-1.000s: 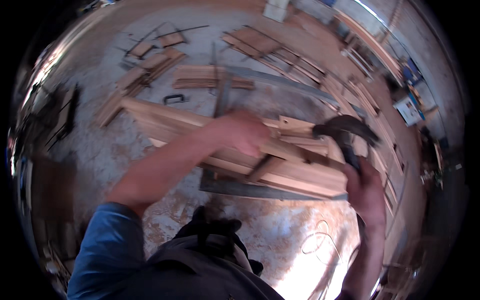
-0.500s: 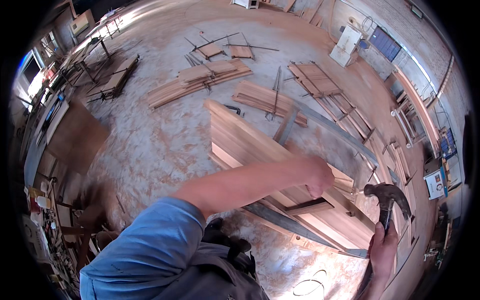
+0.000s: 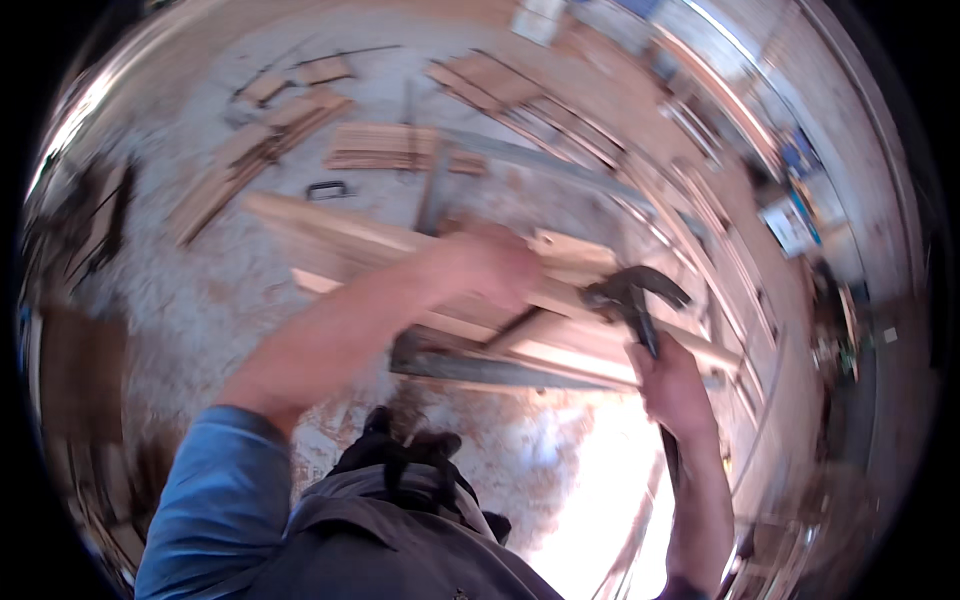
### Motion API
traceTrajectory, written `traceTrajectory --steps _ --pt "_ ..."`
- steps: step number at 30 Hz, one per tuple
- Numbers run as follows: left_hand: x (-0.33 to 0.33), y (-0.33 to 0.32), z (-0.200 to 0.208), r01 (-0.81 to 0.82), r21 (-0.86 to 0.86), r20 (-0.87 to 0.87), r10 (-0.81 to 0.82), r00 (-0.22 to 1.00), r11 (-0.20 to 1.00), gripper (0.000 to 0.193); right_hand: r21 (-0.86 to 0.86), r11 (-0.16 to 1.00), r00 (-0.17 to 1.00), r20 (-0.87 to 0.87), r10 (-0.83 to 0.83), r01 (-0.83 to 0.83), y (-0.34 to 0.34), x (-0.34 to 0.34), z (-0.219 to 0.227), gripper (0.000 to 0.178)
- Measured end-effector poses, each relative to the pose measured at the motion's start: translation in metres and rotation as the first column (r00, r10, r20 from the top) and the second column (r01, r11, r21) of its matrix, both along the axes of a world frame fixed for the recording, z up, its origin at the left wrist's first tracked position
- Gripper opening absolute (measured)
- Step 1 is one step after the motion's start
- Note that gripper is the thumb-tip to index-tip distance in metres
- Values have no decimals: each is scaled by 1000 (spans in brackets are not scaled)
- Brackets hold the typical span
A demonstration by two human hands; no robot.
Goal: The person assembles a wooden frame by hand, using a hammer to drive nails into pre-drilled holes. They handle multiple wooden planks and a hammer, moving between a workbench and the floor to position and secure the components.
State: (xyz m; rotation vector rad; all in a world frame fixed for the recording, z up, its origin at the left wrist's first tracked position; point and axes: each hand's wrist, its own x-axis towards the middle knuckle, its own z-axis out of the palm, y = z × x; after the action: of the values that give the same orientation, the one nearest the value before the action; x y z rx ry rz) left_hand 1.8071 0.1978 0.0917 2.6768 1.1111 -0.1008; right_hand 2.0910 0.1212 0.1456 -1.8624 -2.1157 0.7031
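Observation:
A claw hammer (image 3: 640, 318) is in my right hand (image 3: 672, 385), its dark head up and its claw to the right. The head hangs over the right part of a wooden door-like panel (image 3: 555, 333), which has pale boards and a thick edge rail. My left hand (image 3: 490, 262) is at that rail, left of the hammer. Its fingers look curled and closed, but blur hides what they hold, if anything. Grey beams (image 3: 480, 366) lie beneath the panel. A short pale wood piece (image 3: 572, 250) sits just beyond my left hand.
A black clamp (image 3: 328, 189) lies on the floor past the panel's left end. Stacked boards (image 3: 375, 147) and clamped panels (image 3: 490, 78) lie farther off. Long clamp bars stretch along the right. A brown sheet (image 3: 82, 375) stands at the left. My feet are below the panel.
The view has swung right and blurred, so the panel and boards appear farther left. My right hand has brought the hammer in over the panel, closer to my left hand.

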Motion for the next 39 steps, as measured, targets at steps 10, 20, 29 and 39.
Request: traceTrajectory --steps 10,20,29,39 --pt "12 -2 7 -89 -65 -43 87 995 994 33 130 985 994 -7 -112 112 -13 -22 58 37" --pt "10 -4 12 -118 -46 -52 116 992 992 30 178 984 997 75 -22 8 -12 -23 66 38" --pt "12 -1 5 -98 -81 -70 92 993 992 38 31 999 976 218 18 -25 -12 -24 39 37" --pt "10 4 2 -63 -96 -47 58 997 993 40 15 999 981 193 -35 32 -13 -25 25 33"
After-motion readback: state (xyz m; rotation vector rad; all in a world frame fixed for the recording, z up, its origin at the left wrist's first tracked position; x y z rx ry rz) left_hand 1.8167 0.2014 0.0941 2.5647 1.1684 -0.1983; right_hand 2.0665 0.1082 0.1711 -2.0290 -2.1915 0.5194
